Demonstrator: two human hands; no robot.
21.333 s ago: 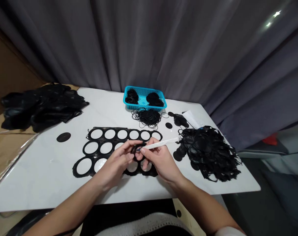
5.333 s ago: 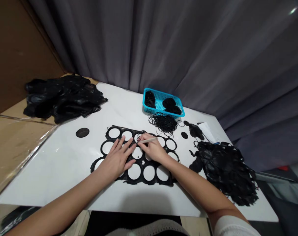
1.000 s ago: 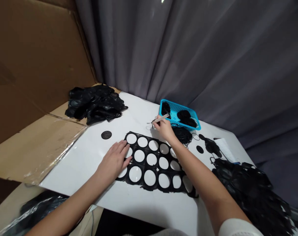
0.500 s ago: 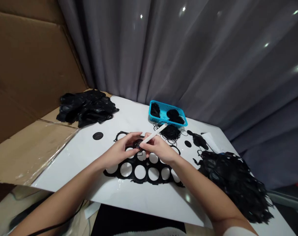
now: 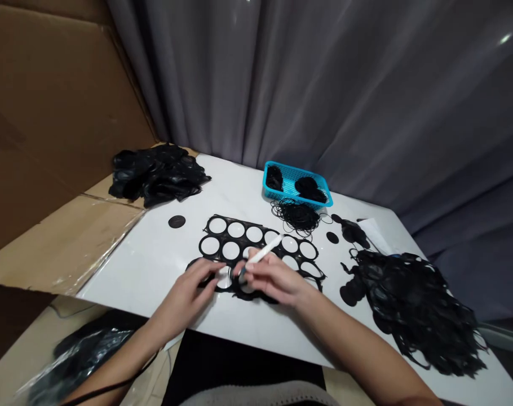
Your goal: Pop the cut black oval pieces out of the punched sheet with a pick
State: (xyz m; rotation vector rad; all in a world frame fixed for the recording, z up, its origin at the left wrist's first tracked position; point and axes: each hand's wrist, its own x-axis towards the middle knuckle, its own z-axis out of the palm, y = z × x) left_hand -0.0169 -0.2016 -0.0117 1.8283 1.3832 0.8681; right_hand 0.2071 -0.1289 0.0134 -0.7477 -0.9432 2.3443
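Note:
A black rubber-like sheet (image 5: pixel 242 239) with rows of round holes lies flat on the white table. My right hand (image 5: pixel 277 276) is closed around a white pen-like tool (image 5: pixel 265 249), its dark lower end pointing down at the front row of holes. To its left, my left hand (image 5: pixel 193 287) rests on the sheet's front left part, thumb and forefinger apart around one hole. Something small and dark shows near those fingertips, too blurred to name. My fingers hide part of the front row.
Behind the sheet stands a blue basket (image 5: pixel 299 197) holding black bundles, with a tangle of thin black rings (image 5: pixel 299 217) before it. Black scraps (image 5: pixel 417 304) heap at right, black sheets (image 5: pixel 159 175) at back left. A black disc (image 5: pixel 177 221) lies left, near cardboard (image 5: pixel 100 225).
Both hands have come nearer to me, from the sheet's back rows to its front row. The thin black rings earlier between my hands no longer show clearly. The camera view has shifted.

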